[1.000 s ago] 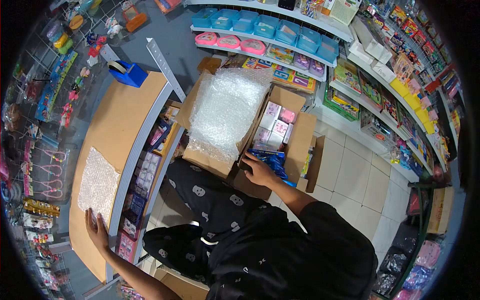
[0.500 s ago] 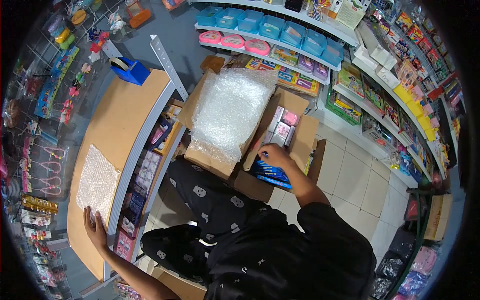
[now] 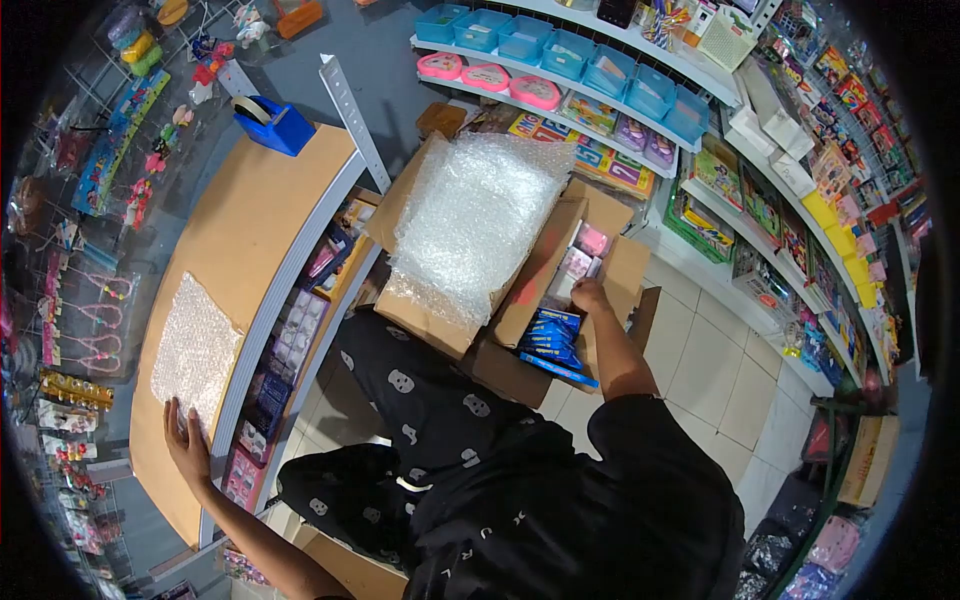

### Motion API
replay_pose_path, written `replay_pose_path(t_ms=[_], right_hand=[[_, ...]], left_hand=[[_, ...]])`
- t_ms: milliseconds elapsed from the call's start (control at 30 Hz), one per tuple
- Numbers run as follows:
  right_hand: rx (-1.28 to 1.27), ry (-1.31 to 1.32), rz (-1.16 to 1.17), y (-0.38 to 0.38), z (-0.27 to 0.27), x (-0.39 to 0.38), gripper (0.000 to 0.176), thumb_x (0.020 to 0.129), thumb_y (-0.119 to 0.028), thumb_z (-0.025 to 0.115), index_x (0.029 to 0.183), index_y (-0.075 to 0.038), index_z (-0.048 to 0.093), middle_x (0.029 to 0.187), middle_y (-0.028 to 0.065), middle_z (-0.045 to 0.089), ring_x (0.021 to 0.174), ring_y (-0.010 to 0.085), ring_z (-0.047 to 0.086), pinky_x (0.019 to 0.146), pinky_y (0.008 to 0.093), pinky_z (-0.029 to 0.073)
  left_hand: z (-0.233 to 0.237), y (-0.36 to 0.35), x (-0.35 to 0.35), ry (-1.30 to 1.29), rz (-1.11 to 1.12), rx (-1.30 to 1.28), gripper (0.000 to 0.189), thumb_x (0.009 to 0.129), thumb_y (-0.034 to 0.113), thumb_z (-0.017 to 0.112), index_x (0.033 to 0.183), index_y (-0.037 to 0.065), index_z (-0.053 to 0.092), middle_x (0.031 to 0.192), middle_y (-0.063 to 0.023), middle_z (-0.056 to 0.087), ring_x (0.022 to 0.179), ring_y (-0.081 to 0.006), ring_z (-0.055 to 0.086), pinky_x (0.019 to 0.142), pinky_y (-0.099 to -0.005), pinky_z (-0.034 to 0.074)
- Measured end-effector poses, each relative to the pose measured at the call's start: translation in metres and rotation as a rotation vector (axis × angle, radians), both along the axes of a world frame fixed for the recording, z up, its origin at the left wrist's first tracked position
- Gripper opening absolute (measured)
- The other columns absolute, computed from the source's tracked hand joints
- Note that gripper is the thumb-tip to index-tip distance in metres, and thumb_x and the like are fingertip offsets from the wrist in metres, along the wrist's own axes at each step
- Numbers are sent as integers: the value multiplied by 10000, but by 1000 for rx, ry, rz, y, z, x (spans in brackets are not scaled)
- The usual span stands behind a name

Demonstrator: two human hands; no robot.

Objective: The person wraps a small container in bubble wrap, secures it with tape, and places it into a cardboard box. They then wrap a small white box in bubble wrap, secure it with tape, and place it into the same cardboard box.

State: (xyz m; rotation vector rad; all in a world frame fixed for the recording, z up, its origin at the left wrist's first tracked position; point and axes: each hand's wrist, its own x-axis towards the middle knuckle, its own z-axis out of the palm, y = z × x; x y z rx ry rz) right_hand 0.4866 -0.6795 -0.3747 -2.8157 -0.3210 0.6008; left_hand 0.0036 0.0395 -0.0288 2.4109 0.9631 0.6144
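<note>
My left hand (image 3: 187,443) lies with fingers stretched out at the near edge of a sheet of bubble wrap (image 3: 197,340), on the wooden shelf top (image 3: 255,215). Over the open cardboard box (image 3: 627,268), my right hand (image 3: 590,295) is closed, its fingers curled downward. Whatever it grips is hidden. Small pink-and-white boxes (image 3: 577,263) sit just beyond it inside the carton. Blue packets (image 3: 551,337) fill the carton's near end. Another cardboard box (image 3: 425,318) stands left of it, with a big piece of clear bubble wrap (image 3: 475,225) on top.
A blue tape dispenser (image 3: 272,125) stands at the far end of the wooden shelf. Blue plastic baskets (image 3: 527,40) and pink heart-shaped boxes (image 3: 486,77) line the back shelves. Hanging goods (image 3: 105,300) cover the left wall. Pale floor tiles (image 3: 705,350) show right of the carton.
My right hand has moved right and slightly up from the carton's left side, uncovering more blue packets. My left hand stays by the bubble wrap. The view has shifted a little.
</note>
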Motion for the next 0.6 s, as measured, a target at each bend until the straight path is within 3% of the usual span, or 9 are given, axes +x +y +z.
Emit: replay_pose_path(t_ms=[67,167,267,333,433,533,600], right_hand=[[-42,14,37,3,-25,5,337,832,-201,587,1058,-49,787,1156,204,752,1127,384,697,1034,434,537],[-45,122,-166,13,-48,8,361,835,-211,603,1098,-34,776,1193,202,744,1155,393,687,1046,437,531],[-80,148,-208,18,-44,6,380,838,-235,630,1107,-10,775,1210,229,735,1156,395,693,1025,447,547],[-88,143,-269,32,6,-9,391,843,-254,646,1090,20,775,1213,262,726,1150,388,703,1005,456,560],[-135,132,-146,34,15,-12,415,858,-268,650,1072,69,766,1191,307,718,1138,387,715,988,467,572],[-219,50,18,38,32,-18,400,861,-253,660,1063,75,766,1157,295,736,1128,381,725,996,454,573],[-244,13,-18,39,34,-18,402,831,-282,705,1062,38,782,1178,267,740,1132,380,724,984,437,581]], left_hand=[[4,-3,3,22,1,18,544,1061,284,647,1488,-36,545,1594,-210,466,1473,-325,454,1179,-437,414],[5,-6,3,28,5,21,540,1062,277,648,1489,-37,544,1594,-209,467,1474,-323,453,1191,-440,399],[5,-5,3,28,-3,25,536,1062,272,647,1491,-33,543,1594,-207,468,1474,-320,453,1194,-440,394],[6,-6,3,31,-4,26,535,1062,271,647,1491,-32,543,1595,-204,468,1475,-317,452,1195,-439,393],[6,-7,3,19,6,9,534,1061,270,649,1491,-29,544,1597,-196,469,1479,-314,448,1200,-439,389],[2,-4,2,0,8,-8,530,1062,271,648,1494,-18,546,1602,-191,466,1486,-317,441,1205,-440,386],[2,-2,1,24,3,12,527,1063,273,646,1501,-1,546,1608,-190,460,1491,-323,436,1207,-442,385]])
